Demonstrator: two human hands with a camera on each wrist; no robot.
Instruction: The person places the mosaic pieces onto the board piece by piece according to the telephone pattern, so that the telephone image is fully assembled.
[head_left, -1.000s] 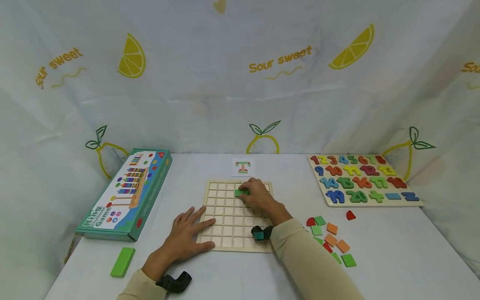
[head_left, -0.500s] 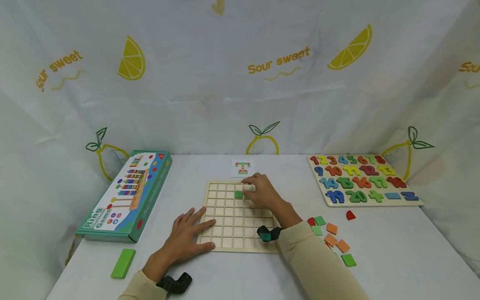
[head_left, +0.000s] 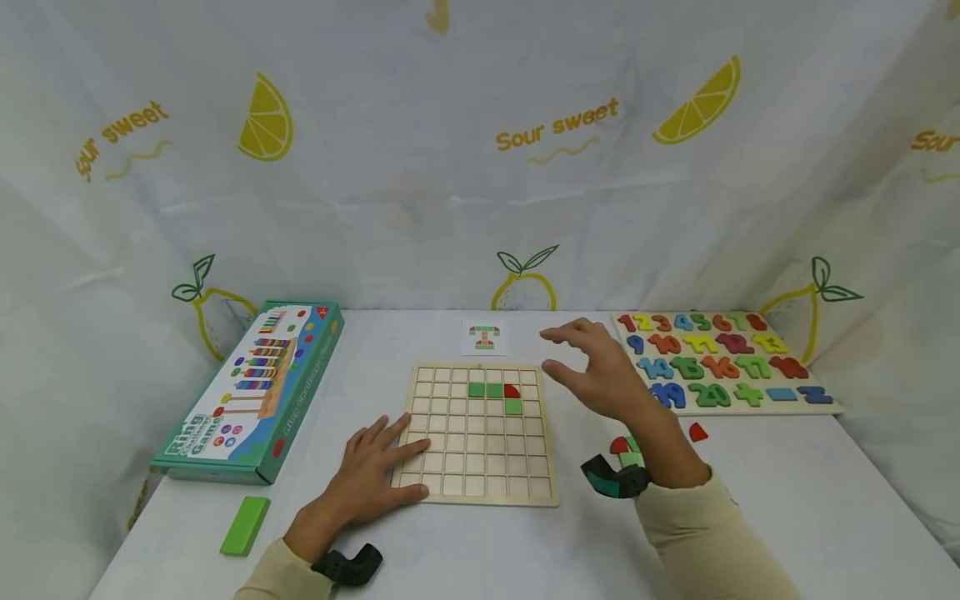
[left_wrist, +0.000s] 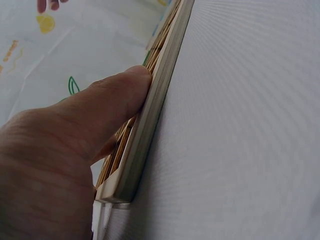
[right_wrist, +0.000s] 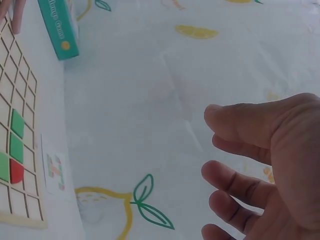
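A wooden grid board [head_left: 453,446] lies flat on the table. In its upper part sit two green square tiles [head_left: 485,389] side by side, a red quarter-round tile [head_left: 512,391] at their right, and another green tile [head_left: 513,407] below the red one. My left hand [head_left: 375,471] rests on the board's left edge with its fingers spread, the thumb on the near rim. My right hand [head_left: 600,371] is in the air right of the board, thumb and fingers apart, holding nothing. Beneath the right forearm lie loose red and green tiles [head_left: 632,458], partly hidden.
A small pattern card [head_left: 484,337] lies behind the board. On the left are a boxed ring game [head_left: 251,392] and a green block [head_left: 245,526]. A number puzzle board [head_left: 720,367] stands at the right, with a lone red tile [head_left: 698,432] in front.
My right hand has let go of the green tiles and moved off the board to the right, uncovering the red tile and the lower green one. My left hand has stayed put.
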